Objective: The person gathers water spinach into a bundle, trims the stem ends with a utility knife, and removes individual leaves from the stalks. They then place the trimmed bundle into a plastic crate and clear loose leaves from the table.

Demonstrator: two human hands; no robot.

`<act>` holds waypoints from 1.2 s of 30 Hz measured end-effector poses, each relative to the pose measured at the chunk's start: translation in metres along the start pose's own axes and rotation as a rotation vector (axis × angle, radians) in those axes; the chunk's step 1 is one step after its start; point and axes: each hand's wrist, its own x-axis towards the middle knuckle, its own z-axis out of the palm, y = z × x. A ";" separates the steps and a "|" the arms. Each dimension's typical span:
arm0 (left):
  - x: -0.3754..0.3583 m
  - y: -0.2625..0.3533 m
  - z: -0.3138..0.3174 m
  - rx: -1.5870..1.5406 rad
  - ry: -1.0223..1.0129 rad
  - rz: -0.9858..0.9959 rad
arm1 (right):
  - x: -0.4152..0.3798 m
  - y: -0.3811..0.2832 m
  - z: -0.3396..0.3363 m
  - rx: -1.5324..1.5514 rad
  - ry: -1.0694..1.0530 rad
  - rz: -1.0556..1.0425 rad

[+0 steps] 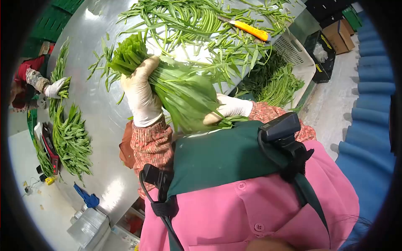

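Note:
A thick bunch of leafy greens hangs over the front edge of the metal table, its cut stem ends at the upper left. My left hand, in a white glove, is wrapped round the bunch just below the stem ends. My right hand, also gloved, is closed at the leafy lower end, with leaves between thumb and fingers. Behind the bunch lie loose stems and trimmings. A yellow-orange knife rests on those trimmings.
At the left, a co-worker's gloved hand holds greens; more leafy bunches lie nearby. A white crate with greens stands to the right. A blue cloth and a foil-like box are at the lower left.

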 end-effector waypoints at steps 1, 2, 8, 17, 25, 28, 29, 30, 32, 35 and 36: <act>0.001 0.000 -0.002 0.013 0.005 -0.005 | -0.003 -0.012 0.004 0.052 -0.003 0.041; 0.002 0.000 -0.003 0.027 0.011 -0.011 | -0.011 -0.025 0.014 0.248 0.035 0.177; 0.007 -0.001 -0.002 0.077 -0.001 -0.028 | 0.001 -0.008 0.022 0.150 0.026 0.071; 0.020 0.001 0.020 0.125 -0.055 0.017 | 0.005 -0.006 -0.004 -0.190 0.133 -0.176; 0.029 0.014 0.051 -0.046 -0.173 0.044 | -0.018 -0.077 -0.022 -0.678 0.159 -0.225; 0.024 0.015 0.046 0.041 -0.273 0.129 | -0.032 -0.106 -0.023 -0.886 0.229 -0.236; 0.023 0.015 0.033 0.144 -0.335 0.123 | -0.042 -0.108 -0.029 -0.907 0.240 -0.262; 0.022 0.017 0.022 0.248 -0.398 0.123 | -0.050 -0.102 -0.043 -0.897 0.251 -0.296; 0.021 -0.007 -0.003 0.185 -0.241 -0.040 | -0.066 -0.072 -0.083 -0.962 0.265 -0.350; 0.027 -0.028 -0.054 0.315 -0.004 -0.204 | -0.085 -0.073 -0.090 -1.070 0.582 -0.047; 0.025 -0.030 -0.061 0.336 0.020 -0.150 | -0.087 -0.085 -0.078 -0.811 0.720 0.082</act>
